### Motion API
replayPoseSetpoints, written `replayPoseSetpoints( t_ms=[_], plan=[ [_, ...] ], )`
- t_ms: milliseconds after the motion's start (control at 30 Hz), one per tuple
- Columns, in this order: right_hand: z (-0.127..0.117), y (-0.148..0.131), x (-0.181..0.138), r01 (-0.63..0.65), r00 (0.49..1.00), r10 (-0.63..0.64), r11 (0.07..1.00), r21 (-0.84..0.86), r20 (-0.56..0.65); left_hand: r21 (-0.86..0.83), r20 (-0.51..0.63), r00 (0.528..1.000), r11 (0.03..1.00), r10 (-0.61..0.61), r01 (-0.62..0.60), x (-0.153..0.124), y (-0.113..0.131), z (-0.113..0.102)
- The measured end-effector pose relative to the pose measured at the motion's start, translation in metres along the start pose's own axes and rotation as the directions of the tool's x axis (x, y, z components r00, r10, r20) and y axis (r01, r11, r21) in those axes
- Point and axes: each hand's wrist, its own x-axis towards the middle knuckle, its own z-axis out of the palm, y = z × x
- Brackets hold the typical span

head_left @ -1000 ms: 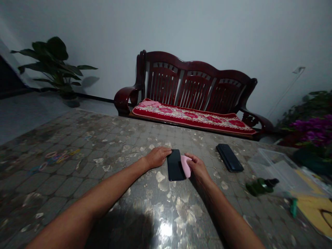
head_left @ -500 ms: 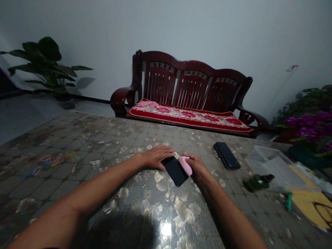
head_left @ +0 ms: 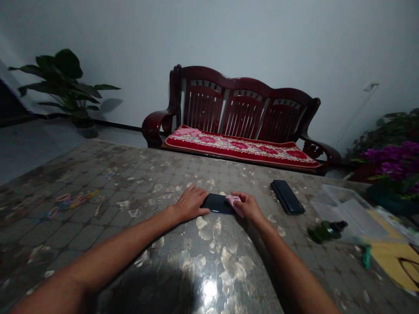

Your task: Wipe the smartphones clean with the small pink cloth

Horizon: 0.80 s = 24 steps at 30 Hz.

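A dark smartphone (head_left: 217, 204) lies screen up on the patterned tabletop, its long side running roughly left to right. My left hand (head_left: 191, 203) grips its left end, thumb along the near edge and fingers at the far edge. Pinched in my right hand (head_left: 248, 205) is a soft pink cloth (head_left: 235, 203), which touches the phone's right end. Part of the cloth is hidden behind the fingers.
To the right lie a black wallet-like case (head_left: 287, 197), a clear plastic box (head_left: 340, 209), a green dropper bottle (head_left: 324, 231) and glasses (head_left: 409, 268). Several coloured rubber bands (head_left: 73, 200) are at left. A wooden bench (head_left: 242, 109) stands beyond the table.
The phone has turned from slanted to nearly level, left to right. My left hand has shifted slightly left and nearer, at its end. The pink cloth now looks more crumpled.
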Motion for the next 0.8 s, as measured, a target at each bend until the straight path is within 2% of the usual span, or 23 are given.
replayPoseSetpoints(
  t_ms=[67, 133, 200, 300, 433, 600, 800],
  plan=[
    [0.004, 0.000, -0.002, 0.143, 0.989, -0.149, 0.971, -0.190, -0.016, 0.063, -0.054, 0.990, 0.989, -0.132, 0.136, -0.006, 0.014, 0.003],
    [0.009, -0.001, -0.006, 0.254, 0.960, -0.279, 0.887, -0.386, -0.010, 0.102, -0.074, 0.971, 0.967, -0.228, 0.235, -0.008, 0.026, 0.005],
    [0.014, -0.001, -0.011, 0.310, 0.930, -0.367, 0.784, -0.537, 0.002, 0.115, -0.090, 0.943, 0.937, -0.322, 0.330, -0.008, 0.035, 0.007],
    [0.019, -0.001, -0.016, 0.337, 0.898, -0.440, 0.665, -0.667, 0.014, 0.116, -0.110, 0.916, 0.910, -0.386, 0.397, -0.006, 0.044, 0.008],
    [0.021, 0.001, -0.017, 0.323, 0.878, -0.479, 0.587, -0.742, 0.003, 0.086, -0.128, 0.910, 0.910, -0.395, 0.406, -0.007, 0.046, 0.011],
    [0.021, -0.003, -0.015, 0.298, 0.882, -0.470, 0.499, -0.813, 0.035, 0.016, -0.142, 0.913, 0.921, -0.383, 0.389, -0.013, 0.044, 0.014],
    [0.019, -0.007, -0.012, 0.319, 0.885, -0.462, 0.502, -0.804, 0.062, -0.102, -0.091, 0.950, 0.952, -0.298, 0.288, -0.020, 0.033, 0.010]
  ],
)
